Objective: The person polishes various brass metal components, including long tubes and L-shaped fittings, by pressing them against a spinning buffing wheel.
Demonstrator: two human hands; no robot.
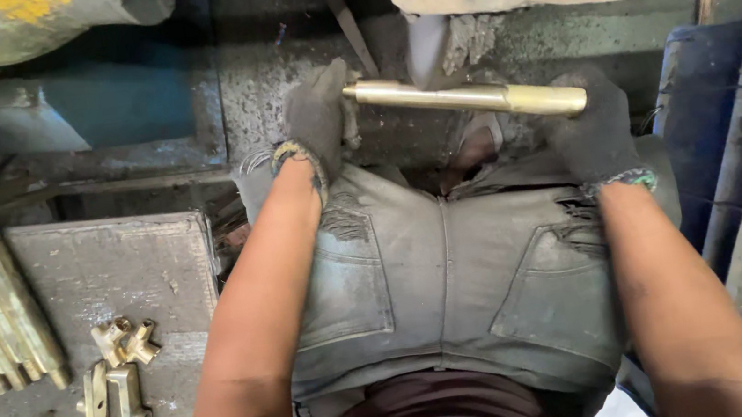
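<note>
The scene is seen through a single camera worn on the head, pointed steeply downward over the person's own forearms and lap, so that the grimy grey cloth (pixel 454 274) on the lap fills the lower middle at close range. The machine base (pixel 280 78) is faced at the top of the frame, beyond the gloved hands. No second view is supplied, so nothing is shared.

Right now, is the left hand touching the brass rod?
Touching. The head view shows the gloved left hand closed around one end of the brass rod, with no gap between them; the gloved right hand holds the other end.
</note>
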